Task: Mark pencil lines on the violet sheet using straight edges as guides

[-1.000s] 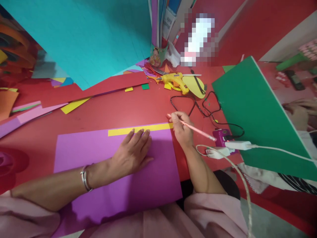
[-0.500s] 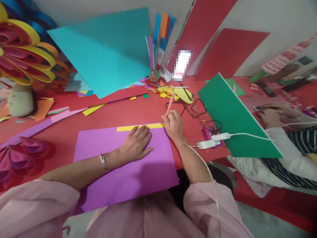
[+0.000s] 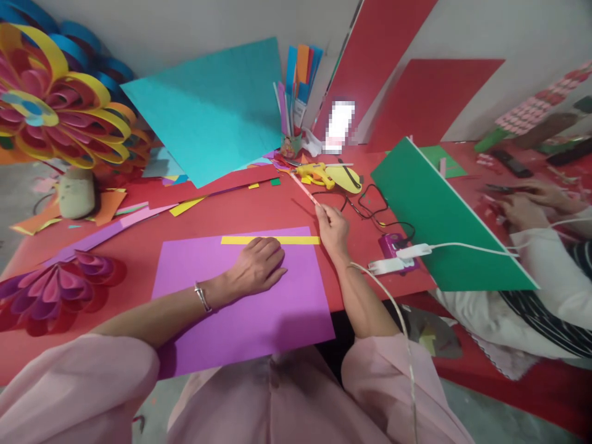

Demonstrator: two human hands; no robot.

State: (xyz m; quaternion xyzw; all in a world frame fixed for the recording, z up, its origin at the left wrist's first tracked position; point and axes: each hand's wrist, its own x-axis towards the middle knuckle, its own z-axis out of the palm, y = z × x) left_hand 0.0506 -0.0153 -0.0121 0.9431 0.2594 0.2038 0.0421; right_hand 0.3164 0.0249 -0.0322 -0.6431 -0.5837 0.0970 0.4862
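A purple sheet of card [image 3: 259,320] lies on the red table in front of me. Across its far edge runs a narrow yellow paper strip [image 3: 234,240]. My left hand [image 3: 259,265] rests palm down on the sheet, its fingers together and slightly bent over the strip, the thumb apart. Just past the sheet's right edge, my right hand [image 3: 333,233] is closed round a slim pink pencil [image 3: 304,188]. The pencil tilts up and to the left, its far end off the sheet and near the glue gun.
A yellow glue gun [image 3: 314,172] with a black cord lies beyond my right hand. White plugs sit in a purple power block [image 3: 393,244]. A green board [image 3: 453,234] stands between me and a co-worker's hands [image 3: 525,206]. Paper flowers [image 3: 60,290] are at left.
The pencil has swung from nearly upright to leaning left. My right hand has moved slightly right, off the strip's end. My left fingers have curled a little. The view has shifted left.
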